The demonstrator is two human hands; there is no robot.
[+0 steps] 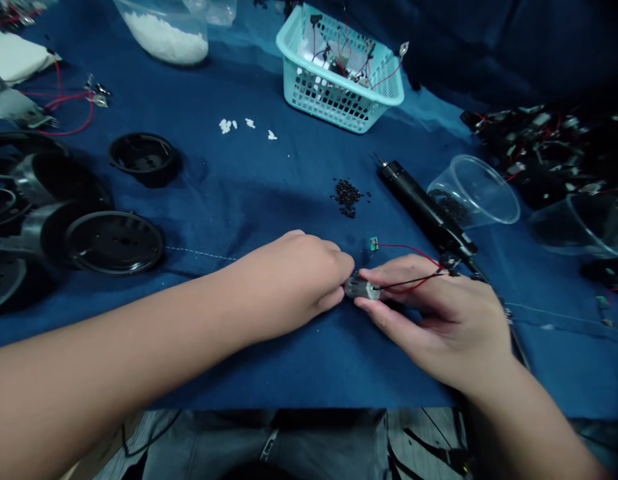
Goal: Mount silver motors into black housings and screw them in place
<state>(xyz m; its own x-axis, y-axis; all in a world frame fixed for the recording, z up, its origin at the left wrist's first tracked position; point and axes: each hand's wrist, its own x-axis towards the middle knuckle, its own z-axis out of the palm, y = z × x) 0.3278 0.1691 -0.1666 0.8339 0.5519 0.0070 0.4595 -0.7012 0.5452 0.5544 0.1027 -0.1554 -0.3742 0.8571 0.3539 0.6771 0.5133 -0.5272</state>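
This is looking like a small electrical assembly workshop. A blue cloth is covering the bench. Black round housings are piling up at the left edge, and a turquoise basket at upper centre is holding wired parts. More wired components are heaping at upper right. An electric screwdriver is lying right of centre beside clear cups, near loose black screws and a small motor with leads.

Teal basket (wired parts inside), tipped clear cup, black pellets, black disc.
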